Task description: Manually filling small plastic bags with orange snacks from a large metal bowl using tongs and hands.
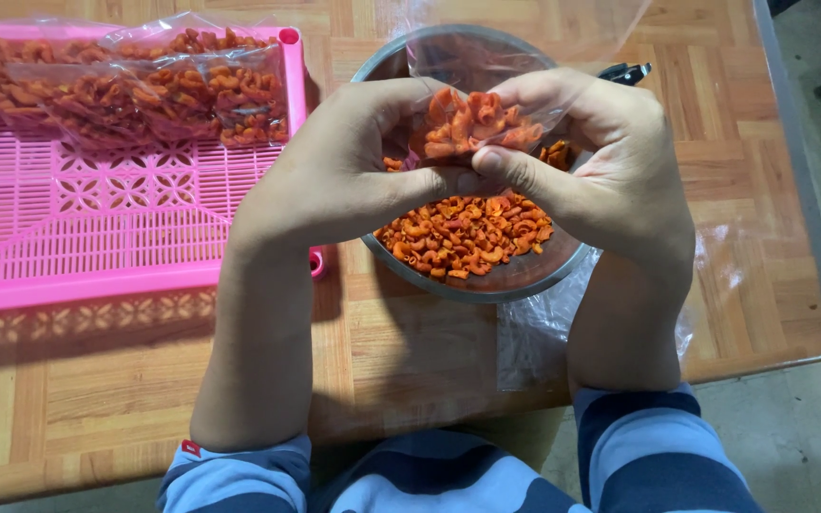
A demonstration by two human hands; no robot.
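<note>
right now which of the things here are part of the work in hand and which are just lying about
In use:
- left hand and right hand, both gripping the small clear bag of orange curls
- metal bowl of loose curls
- filled bags on the pink tray

Lying about:
- black clip
- empty clear bags

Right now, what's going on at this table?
A person's left hand and right hand hold a small clear bag of orange curled snack pieces over a metal bowl holding more of them. Filled bags lie in a pink plastic tray on the left of the wooden table. Empty clear bags sit beside the bowl.
</note>
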